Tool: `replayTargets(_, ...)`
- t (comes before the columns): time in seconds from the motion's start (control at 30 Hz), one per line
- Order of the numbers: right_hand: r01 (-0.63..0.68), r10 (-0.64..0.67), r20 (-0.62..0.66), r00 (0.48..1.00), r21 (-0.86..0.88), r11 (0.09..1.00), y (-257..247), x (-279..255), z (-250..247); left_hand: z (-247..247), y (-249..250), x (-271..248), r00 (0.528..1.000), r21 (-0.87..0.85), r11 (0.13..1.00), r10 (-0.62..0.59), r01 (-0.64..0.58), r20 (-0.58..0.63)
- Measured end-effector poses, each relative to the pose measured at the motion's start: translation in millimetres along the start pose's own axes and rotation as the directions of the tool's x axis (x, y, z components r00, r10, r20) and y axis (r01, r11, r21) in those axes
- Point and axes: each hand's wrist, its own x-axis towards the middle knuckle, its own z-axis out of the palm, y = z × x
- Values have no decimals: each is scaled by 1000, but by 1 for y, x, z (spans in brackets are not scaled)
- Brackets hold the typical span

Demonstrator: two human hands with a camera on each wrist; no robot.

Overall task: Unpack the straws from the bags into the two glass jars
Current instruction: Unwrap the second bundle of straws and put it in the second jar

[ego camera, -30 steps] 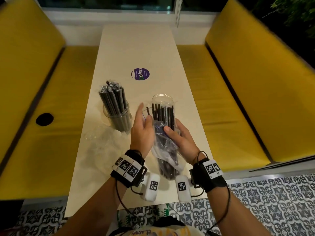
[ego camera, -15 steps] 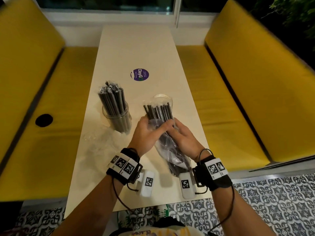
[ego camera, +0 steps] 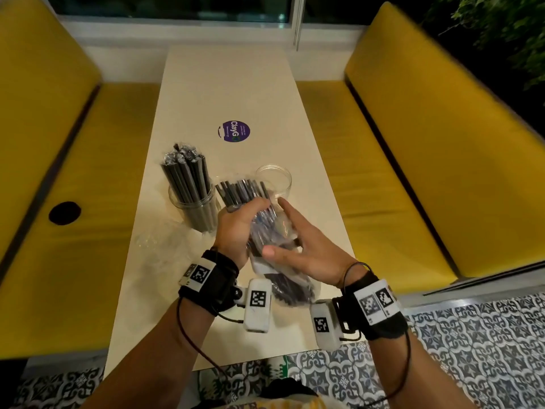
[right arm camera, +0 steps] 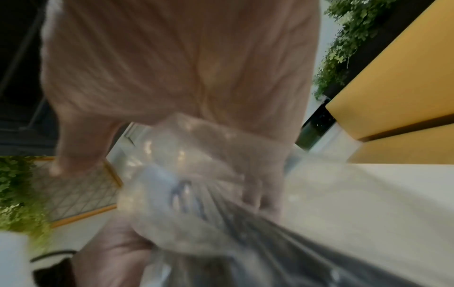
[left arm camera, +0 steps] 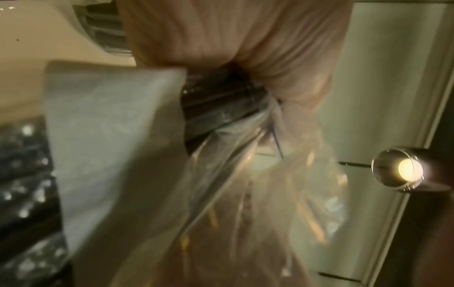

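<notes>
My left hand (ego camera: pixel 239 228) grips a bundle of black straws (ego camera: pixel 241 190) where they stick out of a clear plastic bag (ego camera: pixel 283 278). The left wrist view shows that hand's fingers (left arm camera: pixel 282 77) curled round the dark straws (left arm camera: pixel 216 104). My right hand (ego camera: pixel 298 247) holds the bag lower down, thumb on top and index finger stretched forward. In the right wrist view the bag (right arm camera: pixel 196 174) runs under the palm (right arm camera: pixel 186 68). Just behind the straw tips stands an empty glass jar (ego camera: pixel 275 178). To the left, a second glass jar (ego camera: pixel 191 206) is packed with straws (ego camera: pixel 185 169).
An empty crumpled clear bag (ego camera: pixel 159 240) lies on the cream table (ego camera: pixel 230 84) left of my hands. A purple round sticker (ego camera: pixel 234 131) sits farther back. Yellow benches (ego camera: pixel 413 143) flank the table; a black round mark (ego camera: pixel 64 212) is on the left one.
My left hand has closed round the straws' upper part and the bundle tilts left. My right hand has slid back along the bag toward me, so more straw length sticks out.
</notes>
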Motion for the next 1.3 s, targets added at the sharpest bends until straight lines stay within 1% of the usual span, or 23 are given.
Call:
replayTargets(0.13, 99, -129, -138, 982, -205, 974, 3, -3, -6, -3, 0, 5, 997, -9, 999, 36, -37, -61)
replayTargets(0.23, 108, -135, -161, 978, -164, 981, 6, 3, -11, -5, -4, 6, 997, -4, 1000, 31, -31, -68)
replayTargets(0.33, 134, -153, -237, 959, -95, 986, 10, 10, -16, -8, -1, 5, 1000, -36, 999, 1, -1, -9)
replayTargets(0.37, 146, -151, -277, 949, -40, 988, 11, 13, -15, -10, 1, 4, 1000, -33, 999, -6, 6, 7)
replayTargets(0.43, 151, -85, -348, 934, 167, 974, 14, 20, -12, -10, 5, 2, 999, -10, 999, -32, 33, 41)
replayTargets(0.47, 156, -40, -381, 924, 279, 947, 15, 23, -9, -10, 5, 1, 996, 0, 999, -50, 50, 68)
replayTargets(0.53, 151, 63, -439, 896, 436, 887, 16, 30, -2, -8, 4, -2, 982, -27, 994, -97, 103, 163)
replayTargets(0.63, 101, 254, -424, 870, 655, 749, 17, 39, 13, -4, 3, -5, 958, -78, 988, -105, 130, 268)
replayTargets(0.67, 79, 310, -398, 863, 714, 695, 18, 40, 17, -4, 1, -3, 956, -76, 990, -93, 118, 278)
replayTargets(0.7, 69, 343, -396, 852, 733, 677, 22, 41, 19, -4, -1, -2, 959, -75, 992, -80, 104, 272)
replayTargets(0.73, 52, 352, -423, 835, 697, 715, 25, 41, 21, -4, -3, 0, 962, -80, 991, -79, 103, 263)
replayTargets(0.77, 38, 315, -480, 819, 593, 805, 28, 40, 22, -5, -5, 2, 964, -93, 989, -85, 112, 253)
replayTargets(0.8, 27, 237, -537, 809, 437, 899, 29, 39, 23, -5, -6, 4, 965, -107, 987, -89, 118, 246)
replayTargets(0.83, 16, 160, -563, 811, 296, 955, 30, 38, 24, -4, -5, 5, 968, -126, 985, -87, 119, 237)
replayTargets(0.87, -3, 119, -553, 824, 207, 978, 29, 36, 24, -3, -4, 7, 973, -147, 983, -80, 113, 216)
replayTargets(0.9, -27, 114, -520, 847, 172, 985, 29, 34, 22, -1, -2, 10, 980, -164, 982, -64, 95, 186)
replayTargets(1.0, -30, 112, -311, 944, 256, 966, 27, 22, 11, 5, 10, 19, 996, -266, 962, -45, 65, 82)
replayTargets(1.07, -13, 65, -234, 970, 216, 976, 25, 12, 0, 15, 16, 20, 997, -305, 950, -71, 73, 15)
replayTargets(1.1, -12, 54, -252, 966, 166, 986, 22, 7, -5, 20, 17, 21, 997, -312, 948, -71, 60, -24)
replayTargets(1.13, -29, 65, -307, 949, 119, 993, 18, 3, -9, 26, 16, 22, 996, -318, 947, -62, 40, -58)
replayTargets(1.2, -79, 113, -467, 877, 90, 993, 13, -6, -20, 34, 15, 27, 992, -349, 937, -44, -1, -122)
replayTargets(1.23, -73, 114, -533, 838, 97, 993, 13, -10, -26, 37, 18, 28, 988, -368, 930, -45, -14, -151)
replayTargets(1.3, -10, 69, -620, 782, 98, 995, 18, -18, -36, 38, 21, 35, 977, -395, 918, -59, -28, -205)
